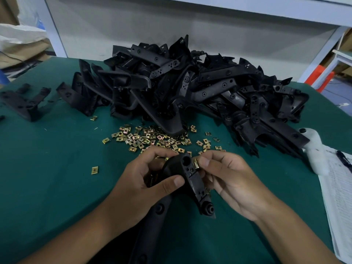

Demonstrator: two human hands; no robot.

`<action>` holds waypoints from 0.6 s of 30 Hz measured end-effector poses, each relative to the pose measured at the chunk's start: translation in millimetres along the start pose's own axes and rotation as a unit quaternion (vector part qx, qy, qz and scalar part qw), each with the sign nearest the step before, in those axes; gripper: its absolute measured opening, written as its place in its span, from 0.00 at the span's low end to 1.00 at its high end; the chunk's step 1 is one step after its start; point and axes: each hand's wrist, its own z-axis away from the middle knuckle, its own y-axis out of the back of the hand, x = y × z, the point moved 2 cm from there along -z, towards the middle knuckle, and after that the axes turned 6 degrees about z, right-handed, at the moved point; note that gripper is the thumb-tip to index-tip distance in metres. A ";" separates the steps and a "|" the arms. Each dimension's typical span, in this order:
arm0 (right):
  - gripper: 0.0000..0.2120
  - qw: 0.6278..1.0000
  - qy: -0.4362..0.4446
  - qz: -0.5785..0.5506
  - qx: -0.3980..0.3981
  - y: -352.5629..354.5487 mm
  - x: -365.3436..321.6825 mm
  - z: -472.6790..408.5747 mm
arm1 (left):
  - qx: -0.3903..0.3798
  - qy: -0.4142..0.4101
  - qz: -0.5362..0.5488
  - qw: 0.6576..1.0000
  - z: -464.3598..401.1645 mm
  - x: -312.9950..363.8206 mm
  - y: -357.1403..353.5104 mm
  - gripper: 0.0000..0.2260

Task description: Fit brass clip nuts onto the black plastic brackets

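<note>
Fingertips [204,161] of right hand [234,180] pinching clip nut [196,163] beside bracket [187,175], left hand [150,180] gripping it; seating apparently pending, needing squared push.

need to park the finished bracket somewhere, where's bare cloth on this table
Bare green cloth lies to the left, between the lone clip nut and the brackets at the left edge. Another free strip runs on the right, between the right hand and the paper sheet. The middle is crowded: scattered clip nuts below the bracket pile.
</note>
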 end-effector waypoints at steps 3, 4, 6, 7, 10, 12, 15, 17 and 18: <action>0.05 1.000 0.001 0.001 -0.004 -1.2 0.5 0.7 | -0.002 0.000 -0.003 1.000 0.0 -0.4 0.0 0.15; 0.05 1.000 0.002 0.003 -0.005 -1.7 0.2 0.8 | -0.003 -0.001 -0.005 1.000 0.0 -0.2 0.0 0.15; 0.05 1.000 0.007 0.012 -0.009 -2.6 -1.2 1.2 | -0.007 -0.005 -0.018 1.000 -0.3 0.3 -0.3 0.15; 0.05 1.000 0.009 0.018 -0.010 -2.7 -1.9 1.2 | -0.010 -0.006 -0.026 1.000 -0.5 0.3 -0.6 0.15; 0.05 0.999 0.016 0.042 -0.002 -2.4 -2.2 1.5 | -0.011 -0.008 -0.031 0.999 -0.3 0.3 -0.4 0.14; 0.06 0.999 0.018 0.049 -0.004 -3.4 -1.2 2.0 | -0.016 -0.006 -0.030 0.999 0.0 0.3 -0.5 0.14; 0.06 0.999 0.021 0.043 -0.012 -6.0 -0.3 3.3 | -0.016 0.000 -0.028 0.999 0.0 -0.8 0.0 0.14; 0.06 0.998 0.030 0.059 -0.004 -5.3 0.4 3.6 | -0.015 -0.003 -0.032 0.999 0.2 -2.2 0.2 0.15; 0.06 0.997 0.034 0.066 0.000 -4.9 0.5 3.8 | -0.015 -0.008 -0.038 0.999 0.4 -2.6 -0.4 0.14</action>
